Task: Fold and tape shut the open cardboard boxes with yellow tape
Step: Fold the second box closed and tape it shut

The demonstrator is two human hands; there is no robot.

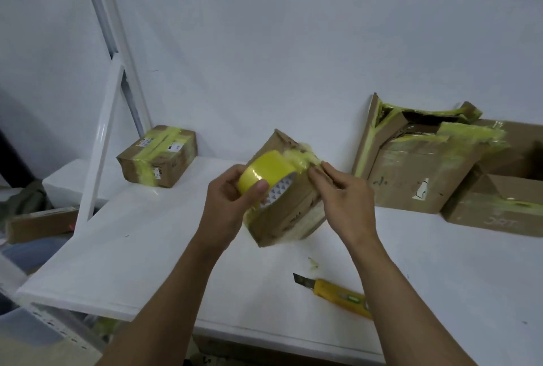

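Observation:
A small cardboard box (289, 215) stands tilted on the white table (164, 248), its top crumpled with yellow tape. My left hand (229, 204) grips a roll of yellow tape (266, 173) in front of the box's upper left corner, thumb across the roll. My right hand (343, 198) presses its fingertips on the box's top right edge, beside the loose tape end. Whether it pinches the tape I cannot tell.
A taped-shut box (158, 156) sits at the back left. Open, torn boxes with yellow tape stand at the right (417, 177) and far right (505, 198). A yellow utility knife (338, 295), blade out, lies near the front edge. A white shelf post (100, 142) rises at the left.

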